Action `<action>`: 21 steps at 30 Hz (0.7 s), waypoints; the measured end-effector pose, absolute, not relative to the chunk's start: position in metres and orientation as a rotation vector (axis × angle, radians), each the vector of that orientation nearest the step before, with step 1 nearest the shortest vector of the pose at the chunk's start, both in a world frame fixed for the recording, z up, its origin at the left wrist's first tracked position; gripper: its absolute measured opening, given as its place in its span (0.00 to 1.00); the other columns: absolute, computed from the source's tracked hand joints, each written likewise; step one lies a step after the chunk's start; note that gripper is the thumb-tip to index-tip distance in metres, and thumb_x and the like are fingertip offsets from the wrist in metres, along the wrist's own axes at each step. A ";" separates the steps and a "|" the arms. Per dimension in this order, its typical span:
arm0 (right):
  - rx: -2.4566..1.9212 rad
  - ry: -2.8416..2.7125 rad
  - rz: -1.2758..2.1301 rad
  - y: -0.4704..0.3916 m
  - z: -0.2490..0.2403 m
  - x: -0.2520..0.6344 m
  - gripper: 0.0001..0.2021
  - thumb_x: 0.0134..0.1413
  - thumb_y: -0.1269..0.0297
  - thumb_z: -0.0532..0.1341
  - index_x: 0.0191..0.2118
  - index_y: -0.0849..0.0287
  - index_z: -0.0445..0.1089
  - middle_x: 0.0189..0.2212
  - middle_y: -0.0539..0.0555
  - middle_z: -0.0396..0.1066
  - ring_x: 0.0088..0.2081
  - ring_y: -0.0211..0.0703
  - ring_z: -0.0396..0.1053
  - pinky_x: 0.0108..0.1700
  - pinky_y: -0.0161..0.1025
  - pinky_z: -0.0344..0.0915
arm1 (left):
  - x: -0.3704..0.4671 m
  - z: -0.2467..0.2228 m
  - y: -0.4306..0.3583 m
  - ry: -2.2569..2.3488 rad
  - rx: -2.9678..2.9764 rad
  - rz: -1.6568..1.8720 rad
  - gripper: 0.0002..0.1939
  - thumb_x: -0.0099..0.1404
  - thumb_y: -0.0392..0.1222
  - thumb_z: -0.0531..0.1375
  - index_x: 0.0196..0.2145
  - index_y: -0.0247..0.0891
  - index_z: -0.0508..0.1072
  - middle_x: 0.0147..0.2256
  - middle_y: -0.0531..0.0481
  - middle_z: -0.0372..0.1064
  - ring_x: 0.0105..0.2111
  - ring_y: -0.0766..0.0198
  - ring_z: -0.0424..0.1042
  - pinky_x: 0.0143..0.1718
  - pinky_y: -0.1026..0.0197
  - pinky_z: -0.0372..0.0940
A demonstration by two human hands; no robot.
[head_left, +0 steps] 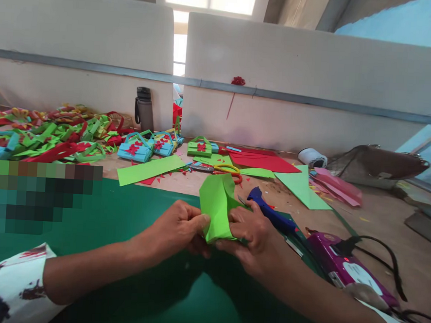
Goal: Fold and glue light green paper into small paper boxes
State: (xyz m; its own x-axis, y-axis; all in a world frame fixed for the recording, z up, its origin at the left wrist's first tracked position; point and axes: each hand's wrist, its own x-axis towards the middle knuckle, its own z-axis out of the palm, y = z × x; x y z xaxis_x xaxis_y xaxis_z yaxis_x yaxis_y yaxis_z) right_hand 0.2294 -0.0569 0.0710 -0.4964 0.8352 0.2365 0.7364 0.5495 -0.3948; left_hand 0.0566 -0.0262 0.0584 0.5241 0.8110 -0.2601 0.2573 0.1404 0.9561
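A folded piece of bright green paper [216, 205] is held up over the dark green mat [120, 282], near the middle of the view. My left hand [186, 225] pinches its lower left edge, thumb in front and the other fingers partly hidden below. On the right side, my right hand [249, 232] grips the lower edge, with fingers pressed against the paper's folds. Just behind my right hand lies a blue glue gun [271, 211]. Yellow-and-orange-handled scissors [225, 169] rest beyond the green paper.
Small blue paper bags [135, 147] and a green one [200, 148] stand at the back. Paper strips [64, 130] are heaped at left beside a grey bottle [144, 109]. Red sheets [261, 159] lie behind; a purple power strip [351, 269] with cables sits right.
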 end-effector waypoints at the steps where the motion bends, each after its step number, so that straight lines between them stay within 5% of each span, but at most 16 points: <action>1: -1.264 -2.400 0.350 -0.056 0.071 0.230 0.06 0.51 0.71 0.63 0.25 0.55 0.73 0.26 0.47 0.68 0.34 0.40 0.66 0.50 0.53 0.48 | 0.055 0.057 -0.025 0.989 1.430 0.511 0.17 0.60 0.47 0.53 0.23 0.32 0.71 0.20 0.48 0.73 0.21 0.66 0.72 0.24 0.68 0.63; 7: -1.241 -2.370 0.408 -0.055 0.068 0.233 0.09 0.54 0.71 0.60 0.29 0.50 0.74 0.28 0.47 0.69 0.36 0.42 0.66 0.52 0.57 0.47 | 0.051 0.053 -0.020 0.991 1.463 0.516 0.16 0.58 0.47 0.56 0.21 0.32 0.71 0.20 0.49 0.71 0.20 0.67 0.71 0.21 0.69 0.61; 13: -1.280 -2.290 0.516 -0.057 0.068 0.232 0.01 0.46 0.61 0.67 0.28 0.46 0.75 0.36 0.48 0.71 0.46 0.52 0.66 0.59 0.66 0.31 | 0.056 0.056 -0.027 0.990 1.392 0.543 0.17 0.58 0.46 0.55 0.18 0.32 0.71 0.18 0.50 0.70 0.19 0.68 0.69 0.23 0.69 0.62; 21: -1.233 -2.318 0.564 -0.057 0.067 0.234 0.09 0.55 0.64 0.60 0.26 0.49 0.75 0.36 0.49 0.73 0.45 0.49 0.65 0.58 0.70 0.26 | 0.056 0.059 -0.029 0.978 1.378 0.575 0.13 0.55 0.43 0.57 0.20 0.32 0.72 0.19 0.48 0.71 0.20 0.67 0.69 0.23 0.68 0.61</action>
